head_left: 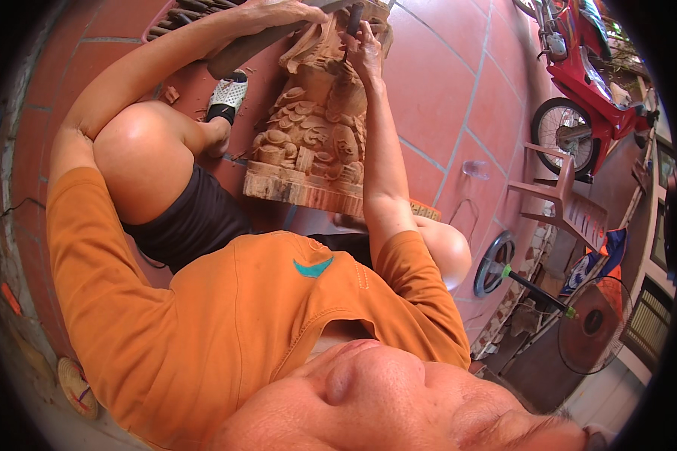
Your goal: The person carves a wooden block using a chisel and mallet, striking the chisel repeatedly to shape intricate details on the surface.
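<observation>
A carved wooden sculpture, thick with relief, lies between my knees on the tiled floor, its flat base toward me. My right hand is closed around the dark handle of a chisel, held upright over the far part of the carving. At the upper edge my left hand is closed on a long grey-brown wooden mallet, which slants across the far left of the sculpture. The picture's edge cuts off part of this hand, and the chisel's tip is hard to make out.
A tray of several carving tools sits at the far left. Wood chips lie near my sandalled foot. To the right are a clear plastic cup, a plastic chair, a standing fan and a red motorbike.
</observation>
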### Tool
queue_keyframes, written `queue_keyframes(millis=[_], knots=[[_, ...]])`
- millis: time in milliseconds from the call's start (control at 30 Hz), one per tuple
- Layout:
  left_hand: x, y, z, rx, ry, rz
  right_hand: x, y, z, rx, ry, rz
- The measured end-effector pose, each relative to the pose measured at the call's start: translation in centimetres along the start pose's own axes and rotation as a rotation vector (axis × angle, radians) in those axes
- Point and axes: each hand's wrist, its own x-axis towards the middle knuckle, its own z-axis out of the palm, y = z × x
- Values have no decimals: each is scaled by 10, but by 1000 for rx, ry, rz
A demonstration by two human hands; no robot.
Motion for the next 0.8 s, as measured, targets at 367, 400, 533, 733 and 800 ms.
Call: queue_keyframes(millis=[367, 400, 533, 733, 800], knots=[[-1, -8, -8, 60, 25, 42, 4, -2, 5, 22, -14, 15], [-1, -7, -8, 52, 14, 43, 3, -1, 5, 45, -6, 20], [-1, -6, -9, 39, -24, 40, 5, 3, 7, 6, 4, -30], [0, -11, -8, -10, -99, 29, -1, 7, 1, 119, 50, 34], [-1, -11, -10, -41, -130, 17, -2, 8, -2, 266, 86, 113]])
